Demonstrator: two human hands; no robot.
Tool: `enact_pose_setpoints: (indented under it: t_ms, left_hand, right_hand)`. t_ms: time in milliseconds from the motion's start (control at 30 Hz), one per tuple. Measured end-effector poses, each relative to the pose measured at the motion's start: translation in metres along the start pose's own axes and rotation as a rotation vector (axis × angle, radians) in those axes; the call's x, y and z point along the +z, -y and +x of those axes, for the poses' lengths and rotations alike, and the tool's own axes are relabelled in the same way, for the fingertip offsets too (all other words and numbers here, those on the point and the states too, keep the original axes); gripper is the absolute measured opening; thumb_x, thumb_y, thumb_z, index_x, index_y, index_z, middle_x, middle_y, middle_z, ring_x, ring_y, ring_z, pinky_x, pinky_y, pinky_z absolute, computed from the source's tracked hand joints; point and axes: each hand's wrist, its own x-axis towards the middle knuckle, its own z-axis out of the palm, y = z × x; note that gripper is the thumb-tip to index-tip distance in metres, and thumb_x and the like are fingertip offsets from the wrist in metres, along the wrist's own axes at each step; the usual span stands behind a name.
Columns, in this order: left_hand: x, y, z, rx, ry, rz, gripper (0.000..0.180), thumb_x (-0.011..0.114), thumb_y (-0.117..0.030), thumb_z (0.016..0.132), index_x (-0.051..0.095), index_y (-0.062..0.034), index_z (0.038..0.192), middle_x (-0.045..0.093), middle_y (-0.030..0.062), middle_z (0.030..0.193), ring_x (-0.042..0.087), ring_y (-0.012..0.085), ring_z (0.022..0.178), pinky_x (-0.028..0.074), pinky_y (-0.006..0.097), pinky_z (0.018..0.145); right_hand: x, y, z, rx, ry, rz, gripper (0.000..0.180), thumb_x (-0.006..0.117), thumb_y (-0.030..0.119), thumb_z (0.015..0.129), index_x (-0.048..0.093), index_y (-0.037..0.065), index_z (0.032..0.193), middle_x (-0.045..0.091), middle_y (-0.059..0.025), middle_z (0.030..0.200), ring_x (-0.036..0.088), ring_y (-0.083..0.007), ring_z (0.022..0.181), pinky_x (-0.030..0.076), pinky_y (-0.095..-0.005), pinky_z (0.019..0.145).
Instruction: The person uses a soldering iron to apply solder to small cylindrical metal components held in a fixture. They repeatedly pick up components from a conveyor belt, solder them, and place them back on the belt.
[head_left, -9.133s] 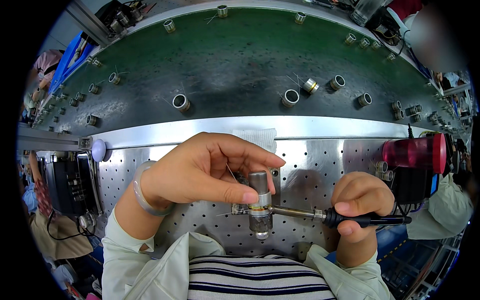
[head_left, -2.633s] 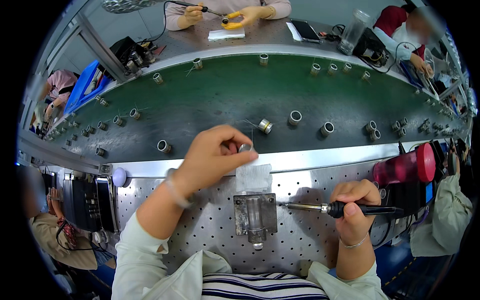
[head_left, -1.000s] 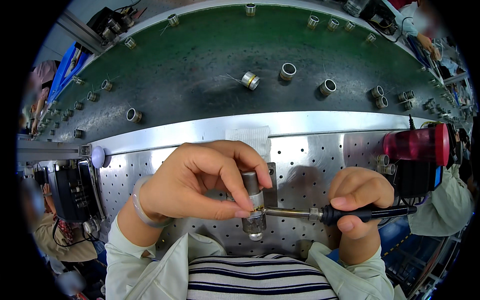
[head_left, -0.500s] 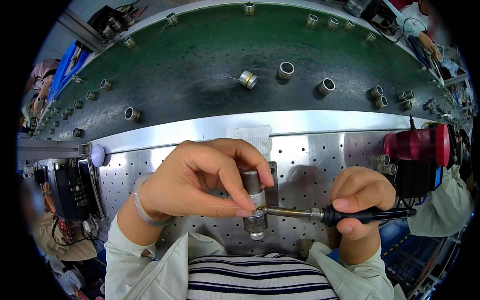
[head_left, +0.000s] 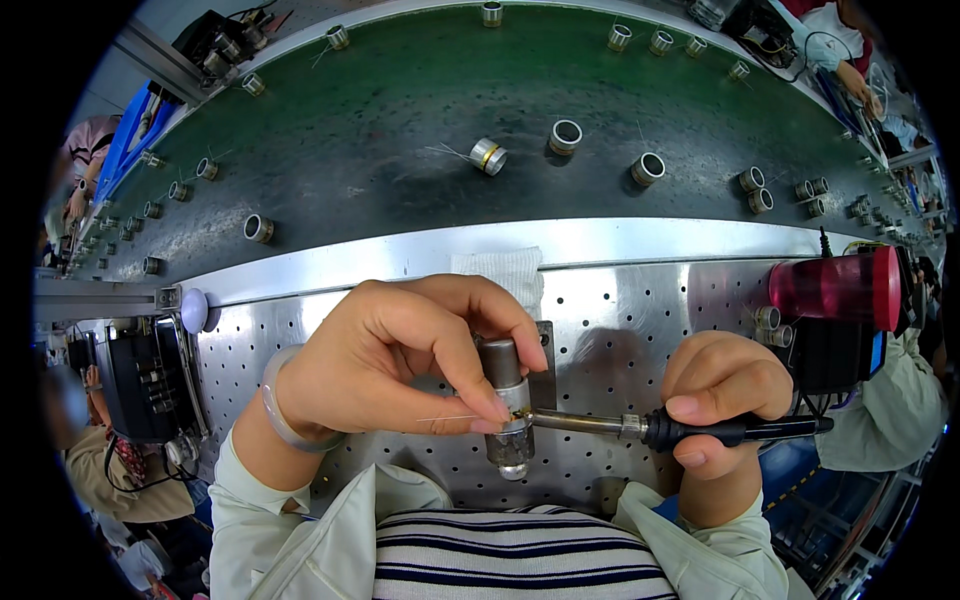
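Observation:
In front of my chest a metal cylinder [head_left: 504, 366] stands tilted, its dark far end up and a rounded shiny tip at the near end. A silver ring-shaped part [head_left: 513, 402] sits around its middle. My left hand [head_left: 400, 345] is closed, thumb and index finger pinching a thin wire [head_left: 445, 418] against the side of this part. My right hand [head_left: 728, 380] grips the black handle of a soldering iron [head_left: 580, 423]. The iron's tip touches the part right beside my left fingertips; the exact contact spot is too small to make out.
Beyond the perforated metal worktop [head_left: 620, 300] runs a dark green belt [head_left: 400, 110] carrying several metal rings [head_left: 489, 157] with thin wires. A folded white cloth [head_left: 497, 265] lies at the worktop's far edge. A pink cylindrical container [head_left: 832, 288] and two metal rings [head_left: 773, 327] are at right.
The metal rings on the belt have shifted slightly to the left. Both my hands, the cylinder and the soldering iron stay almost where they were.

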Motion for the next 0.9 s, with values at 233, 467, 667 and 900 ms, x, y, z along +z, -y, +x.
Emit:
enact_pose_setpoints:
  t_ms: [233, 467, 667, 900]
  left_hand:
    - [-0.003, 0.0, 0.003, -0.041, 0.041, -0.02, 0.024, 0.074, 0.008, 0.064, 0.069, 0.0008, 0.087, 0.061, 0.0233, 0.101, 0.061, 0.027, 0.093, 0.048, 0.033, 0.083]
    - [0.002, -0.013, 0.004, -0.32, -0.017, -0.168, 0.054, 0.066, 0.008, 0.072, 0.049, 0.0117, 0.122, 0.062, 0.0229, 0.101, 0.062, 0.0198, 0.091, 0.051, 0.023, 0.072]
    - [0.008, -0.014, 0.005, -0.28, -0.031, -0.149, 0.063, 0.069, 0.008, 0.07, 0.045, 0.0115, 0.127, 0.062, 0.0223, 0.1, 0.062, 0.0177, 0.088, 0.052, 0.021, 0.07]
    - [0.006, -0.014, 0.01, -0.37, -0.029, -0.206, 0.072, 0.073, 0.009, 0.067, 0.041, 0.0106, 0.131, 0.062, 0.0217, 0.098, 0.062, 0.0184, 0.087, 0.053, 0.022, 0.07]
  right_hand:
    - [-0.003, -0.002, -0.001, -0.001, 0.01, 0.0, 0.025, 0.077, -0.001, 0.062, 0.063, -0.003, 0.081, 0.058, -0.0102, 0.06, 0.055, -0.0196, 0.048, 0.042, -0.0277, 0.045]
    - [-0.004, -0.003, 0.001, -0.011, 0.047, 0.003, 0.026, 0.077, -0.001, 0.062, 0.062, -0.003, 0.083, 0.059, -0.0103, 0.061, 0.056, -0.0198, 0.049, 0.042, -0.0278, 0.045]
    - [-0.005, -0.003, 0.001, -0.019, 0.057, 0.003, 0.025, 0.076, -0.001, 0.063, 0.062, -0.003, 0.083, 0.058, -0.0106, 0.061, 0.055, -0.0198, 0.048, 0.042, -0.0276, 0.045]
    - [-0.008, -0.004, -0.004, -0.001, -0.059, 0.043, 0.019, 0.073, 0.001, 0.065, 0.062, -0.004, 0.079, 0.058, -0.0113, 0.059, 0.053, -0.0199, 0.046, 0.041, -0.0272, 0.045]
